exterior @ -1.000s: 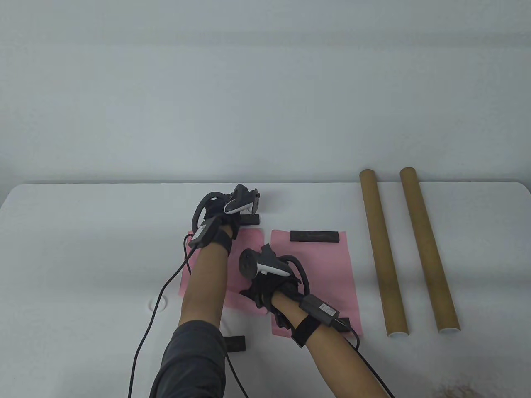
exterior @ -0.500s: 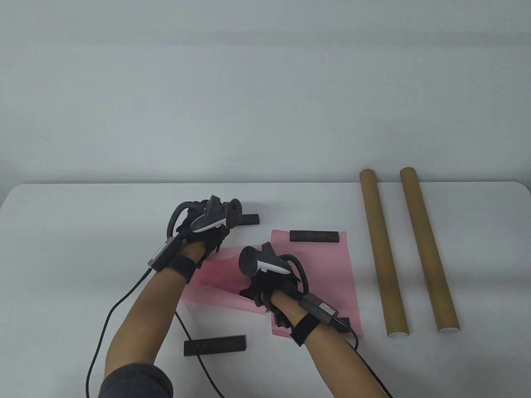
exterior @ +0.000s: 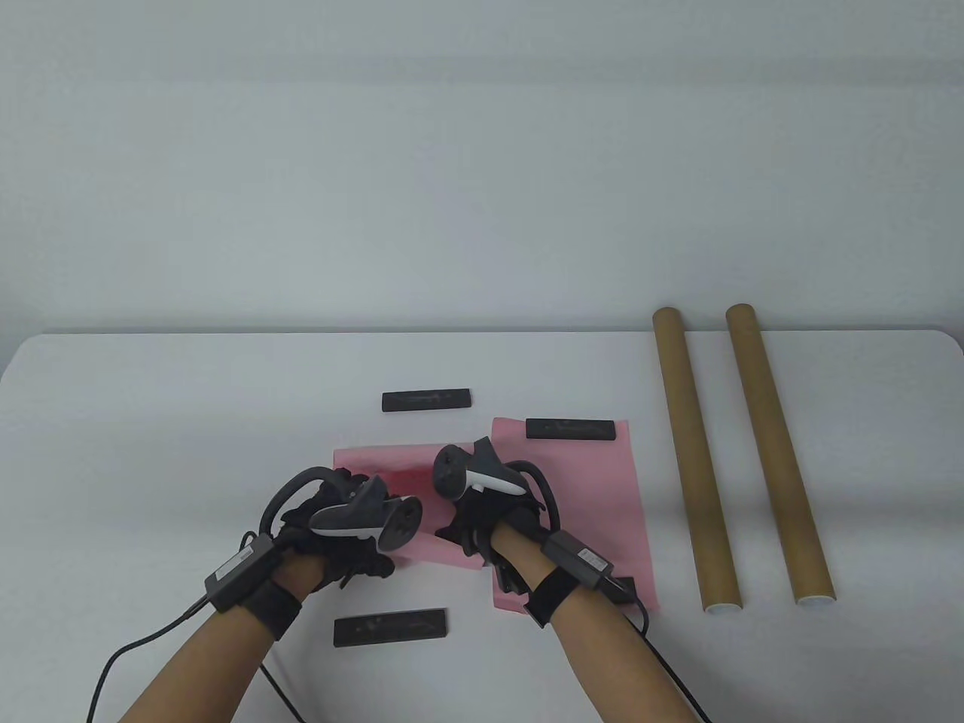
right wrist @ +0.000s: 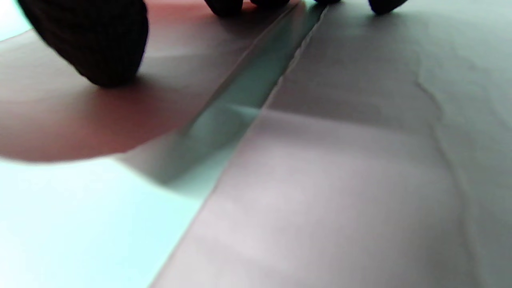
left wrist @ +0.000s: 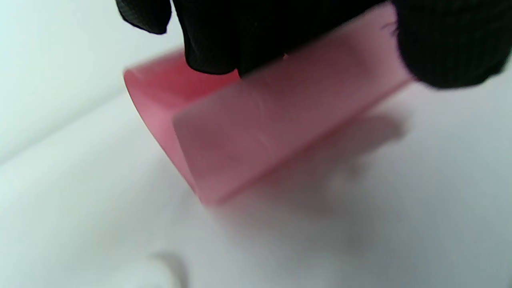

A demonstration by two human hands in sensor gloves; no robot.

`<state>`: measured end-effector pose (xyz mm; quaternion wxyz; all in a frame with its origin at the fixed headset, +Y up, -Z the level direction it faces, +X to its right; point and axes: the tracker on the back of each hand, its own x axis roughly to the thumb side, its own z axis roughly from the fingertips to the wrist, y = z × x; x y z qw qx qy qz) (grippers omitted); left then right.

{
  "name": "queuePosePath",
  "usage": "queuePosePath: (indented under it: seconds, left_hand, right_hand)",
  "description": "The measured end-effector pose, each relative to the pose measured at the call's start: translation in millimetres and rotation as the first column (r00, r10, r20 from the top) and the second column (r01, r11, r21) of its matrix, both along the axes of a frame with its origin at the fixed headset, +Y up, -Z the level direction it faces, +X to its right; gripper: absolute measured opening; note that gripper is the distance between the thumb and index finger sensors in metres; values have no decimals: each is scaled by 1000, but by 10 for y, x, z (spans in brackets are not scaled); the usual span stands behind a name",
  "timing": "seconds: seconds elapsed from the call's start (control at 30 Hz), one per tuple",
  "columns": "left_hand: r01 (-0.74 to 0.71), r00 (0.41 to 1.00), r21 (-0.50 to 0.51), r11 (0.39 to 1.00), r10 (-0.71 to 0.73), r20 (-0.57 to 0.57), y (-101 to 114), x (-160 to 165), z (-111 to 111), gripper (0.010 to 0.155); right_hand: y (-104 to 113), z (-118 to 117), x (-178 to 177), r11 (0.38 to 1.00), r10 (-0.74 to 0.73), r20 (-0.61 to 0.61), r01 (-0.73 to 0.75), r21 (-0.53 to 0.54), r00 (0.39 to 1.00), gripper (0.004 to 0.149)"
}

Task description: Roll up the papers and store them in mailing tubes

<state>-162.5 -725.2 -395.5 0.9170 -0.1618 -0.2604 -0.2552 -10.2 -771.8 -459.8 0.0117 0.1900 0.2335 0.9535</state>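
Since the earlier frames the left hand (exterior: 343, 527) has come back from the far weight bar (exterior: 426, 400) toward the near table (exterior: 151, 422) edge, folding the left pink paper (exterior: 376, 463) over into a loose curl. Its fingers (left wrist: 212, 44) grip the curled sheet. The right hand (exterior: 489, 527) presses flat, fingers spread, on both pink sheets near the middle.

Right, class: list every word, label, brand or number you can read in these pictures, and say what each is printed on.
Nothing can be read.
Pale marks on the black bars: too small and faint.
White label on the right wrist module: too small.
Pink paper and cardboard tubes: no print visible.
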Motion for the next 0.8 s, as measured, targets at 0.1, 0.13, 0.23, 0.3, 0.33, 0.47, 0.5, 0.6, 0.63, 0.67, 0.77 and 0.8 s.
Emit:
queuePosePath:
  seconds: [0.1, 0.13, 0.23, 0.3, 0.33, 0.47, 0.5, 0.6, 0.63, 0.67, 0.77, 0.8]
  left_hand:
    - [51, 999, 32, 998, -50, -6, -105, 12, -16, 88]
    - [43, 999, 29, 999, -43, -24, -148, 9, -28, 84]
    - [-9, 997, 30, 1000, 12, -76, -246, -5, -27, 61]
    - [-31, 995, 87, 996, 39, -88, -218, -19, -3, 51]
    - [-45, 992, 104, 994, 57, -113, -187, -24, 13, 49]
    - [-127, 974, 190, 974, 159, -164, 9, -24, 167, 49]
    - [-143, 970, 212, 967, 179, -166, 60, -19, 219, 49]
    - [-142, 967, 268, 953, 191, -168, 178, -13, 334, 49]
    - [-150, 963, 286, 947, 205, -174, 203, -17, 359, 48]
    - [-186, 951, 304, 934, 249, -182, 234, -16, 401, 48]
    - [-272, 920, 390, 880, 356, -162, 333, 34, 529, 47]
    - [-295, 914, 404, 866, 378, -144, 365, 60, 559, 47]
  right_hand:
    - [-3, 1, -1, 1000, 11, -5, -11, 1, 1000, 92]
    - [-3, -2, -1, 1000, 9, -3, -9, 1, 1000, 92]
    - [9, -13, -16, 1000, 18, 1, -18, 1, 1000, 92]
    - [23, -29, -12, 1000, 23, 7, -24, 11, 1000, 91]
    - [53, -38, 10, 999, 10, 20, -11, 43, 1000, 90]
    - [332, -70, 227, 978, -165, 71, 154, 137, 984, 84]
    - [448, -73, 306, 969, -209, 67, 197, 150, 976, 82]
    - [721, -46, 525, 932, -330, 37, 320, 169, 943, 73]
    - [774, -28, 579, 914, -378, 17, 370, 167, 926, 71]
    - [836, 2, 658, 890, -436, -7, 433, 146, 900, 69]
    - [959, 194, 833, 840, -530, -99, 537, 73, 842, 77]
    - [994, 288, 868, 836, -535, -156, 547, 43, 830, 83]
